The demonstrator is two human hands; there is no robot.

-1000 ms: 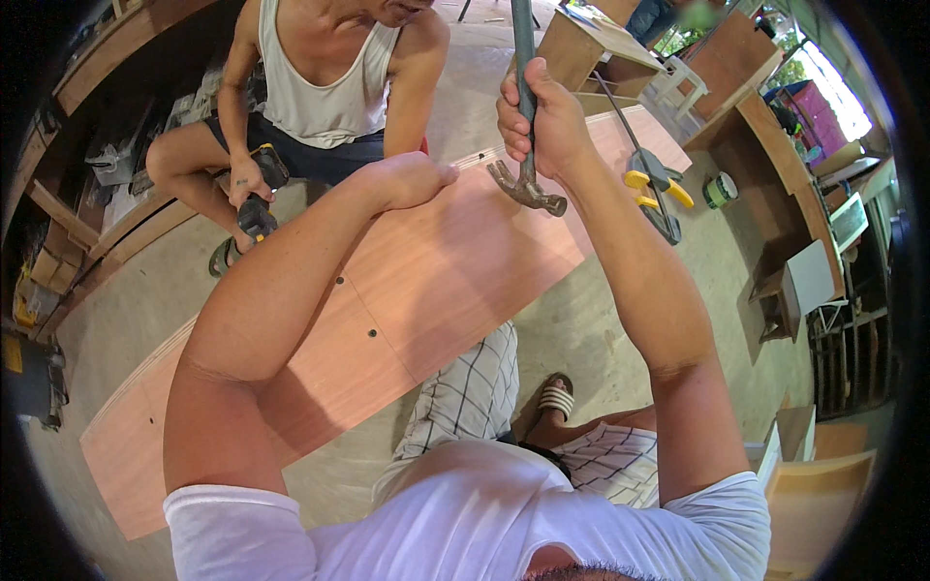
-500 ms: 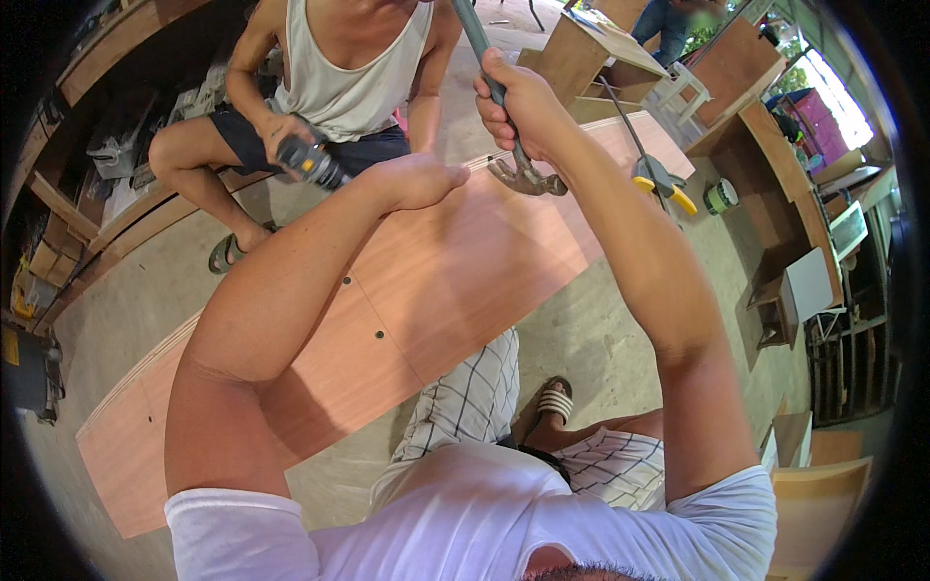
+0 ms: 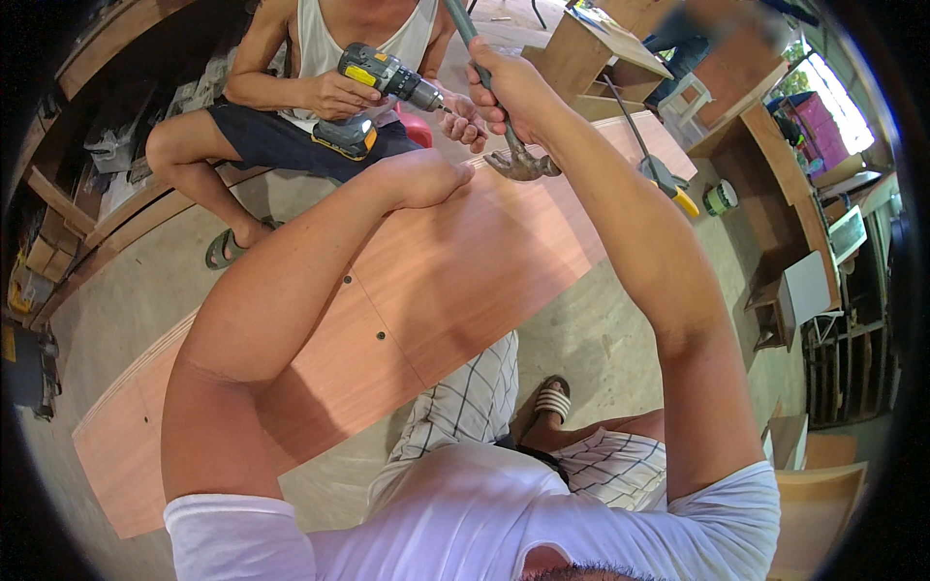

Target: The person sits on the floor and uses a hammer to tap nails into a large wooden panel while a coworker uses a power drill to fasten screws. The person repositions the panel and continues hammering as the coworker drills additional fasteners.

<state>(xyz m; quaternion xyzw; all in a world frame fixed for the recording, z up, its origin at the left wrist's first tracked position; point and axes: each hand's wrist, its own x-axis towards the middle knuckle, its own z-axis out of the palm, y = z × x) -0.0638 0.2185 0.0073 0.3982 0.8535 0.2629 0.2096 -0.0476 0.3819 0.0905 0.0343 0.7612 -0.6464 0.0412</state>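
Note:
My right hand (image 3: 509,89) is closed round the handle of a claw hammer (image 3: 524,165), whose steel head hangs down above the far edge of a long wooden panel (image 3: 465,281). At that same edge, to the left of the hammer head, rests my left hand (image 3: 426,178). Its fingers look closed together, and whatever they pinch is hidden by the hand. Across the panel a seated co-worker holds a cordless drill (image 3: 392,82) in one hand. The co-worker's other hand (image 3: 465,124) has its fingers by the drill's tip, close to my hammer.
A bar clamp (image 3: 668,184) with a yellow handle sits at the panel's right end. Beyond it are a small tub (image 3: 720,198) on the floor and a wooden cabinet (image 3: 596,58). Cluttered shelving (image 3: 68,208) lines the left side. Another person stands at the far right.
The co-worker has raised the drill and turned it to the right, bringing the other hand to its tip. My hammer has risen slightly. My left hand stays at the panel's edge.

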